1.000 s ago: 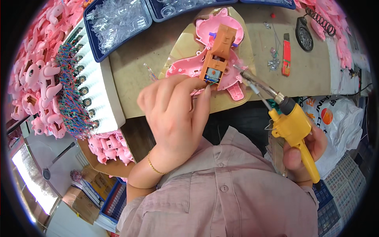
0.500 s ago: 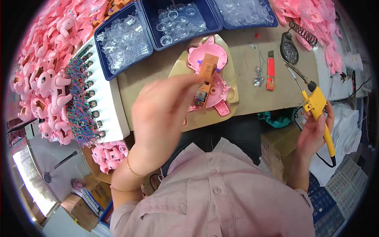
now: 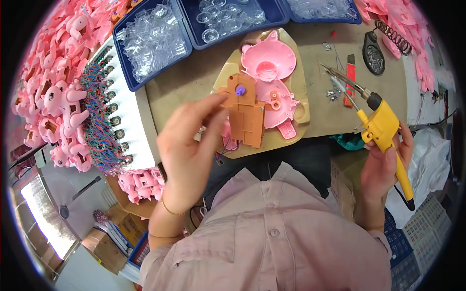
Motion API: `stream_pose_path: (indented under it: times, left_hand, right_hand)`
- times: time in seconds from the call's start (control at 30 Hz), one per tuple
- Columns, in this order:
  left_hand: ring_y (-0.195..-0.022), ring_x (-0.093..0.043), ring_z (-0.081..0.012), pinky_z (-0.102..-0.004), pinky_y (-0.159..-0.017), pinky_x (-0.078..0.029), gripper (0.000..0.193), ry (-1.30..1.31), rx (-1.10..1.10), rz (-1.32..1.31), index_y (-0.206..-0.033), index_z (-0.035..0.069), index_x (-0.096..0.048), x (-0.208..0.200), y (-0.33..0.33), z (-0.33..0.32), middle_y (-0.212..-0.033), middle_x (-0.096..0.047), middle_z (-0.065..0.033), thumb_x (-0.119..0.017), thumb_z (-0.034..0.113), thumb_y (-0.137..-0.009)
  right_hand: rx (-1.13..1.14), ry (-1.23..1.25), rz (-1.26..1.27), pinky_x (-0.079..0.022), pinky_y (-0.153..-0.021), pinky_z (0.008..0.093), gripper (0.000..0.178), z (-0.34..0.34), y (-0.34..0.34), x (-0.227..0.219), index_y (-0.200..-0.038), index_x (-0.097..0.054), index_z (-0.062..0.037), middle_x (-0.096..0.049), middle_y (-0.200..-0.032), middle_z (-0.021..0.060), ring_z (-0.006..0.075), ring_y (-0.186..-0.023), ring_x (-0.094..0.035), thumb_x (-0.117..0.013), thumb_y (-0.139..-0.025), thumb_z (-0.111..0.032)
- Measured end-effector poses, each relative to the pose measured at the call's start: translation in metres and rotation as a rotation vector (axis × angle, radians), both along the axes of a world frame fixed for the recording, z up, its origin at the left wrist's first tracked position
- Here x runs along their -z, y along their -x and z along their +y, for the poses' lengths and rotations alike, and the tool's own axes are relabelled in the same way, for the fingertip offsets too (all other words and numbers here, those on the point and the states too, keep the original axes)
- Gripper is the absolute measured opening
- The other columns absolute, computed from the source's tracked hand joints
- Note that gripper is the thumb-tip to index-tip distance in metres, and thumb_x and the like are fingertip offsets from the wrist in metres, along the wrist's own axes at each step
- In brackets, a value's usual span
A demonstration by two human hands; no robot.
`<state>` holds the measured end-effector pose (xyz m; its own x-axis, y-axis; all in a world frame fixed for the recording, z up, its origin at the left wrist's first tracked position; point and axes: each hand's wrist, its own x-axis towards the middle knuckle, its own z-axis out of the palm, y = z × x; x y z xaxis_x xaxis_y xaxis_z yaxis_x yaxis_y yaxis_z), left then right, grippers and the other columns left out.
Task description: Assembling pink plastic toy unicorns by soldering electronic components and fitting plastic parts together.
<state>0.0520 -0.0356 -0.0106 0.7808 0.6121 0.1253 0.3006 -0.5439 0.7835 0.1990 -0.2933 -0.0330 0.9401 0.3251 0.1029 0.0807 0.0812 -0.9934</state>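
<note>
My left hand (image 3: 187, 140) has its thumb and index finger at the left edge of an orange plastic housing (image 3: 246, 121), gripping it there. A purple knob (image 3: 240, 90) sticks out of the housing's upper end. Behind it two pink plastic shell halves (image 3: 268, 56) rest on a tan tray (image 3: 298, 87); the housing partly hides the lower one. Thin wires (image 3: 221, 157) hang below the housing. To the right, my right hand (image 3: 383, 167) is closed around the yellow handle of a soldering iron (image 3: 383, 128), its metal tip pointing up and left over the table.
Blue bins (image 3: 189, 41) of clear plastic parts line the back. Beside the iron's tip lie a red cutter knife (image 3: 350, 80), solder scraps (image 3: 334, 93) and a black iron stand (image 3: 373, 54). Pink toy figures (image 3: 63, 104) pile at left, next to bundled wires (image 3: 102, 121) on a white rack (image 3: 141, 131).
The orange housing has turned so its broad face and purple knob show. My left hand has drawn back to its left edge. The soldering iron stays in my right hand, and the view has shifted slightly.
</note>
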Motion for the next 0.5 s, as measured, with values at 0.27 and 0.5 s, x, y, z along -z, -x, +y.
stream_pose_path:
  times: [0.27,0.5]
  left_hand:
    - [-0.067,-0.051,-0.0207,-0.033,-0.065,-0.038,0.004,0.101,0.12,0.031,-0.079,0.006,-0.062,0.011,-0.005,-0.011,-0.072,-0.055,-0.004,-0.066,0.009,-0.079]
    - [-0.067,-0.051,-0.0214,-0.0335,-0.066,-0.037,0.006,0.032,0.177,0.08,-0.079,0.006,-0.063,0.006,-0.01,-0.006,-0.072,-0.054,-0.004,-0.065,0.012,-0.08]
  right_hand:
    - [-0.16,0.188,-0.026,-0.044,-0.097,0.0378,0.071,-0.01,0.033,-0.019,-0.131,-0.037,-0.0012,-0.052,-0.124,0.0156,0.0229,-0.113,-0.054,-0.068,-0.082,-0.043]
    - [-0.497,-0.086,-0.086,-0.041,-0.1,0.0446,0.071,-0.018,0.033,-0.008,-0.136,-0.03,-0.0081,-0.041,-0.134,0.0287,0.0329,-0.121,-0.048,-0.073,-0.082,-0.019]
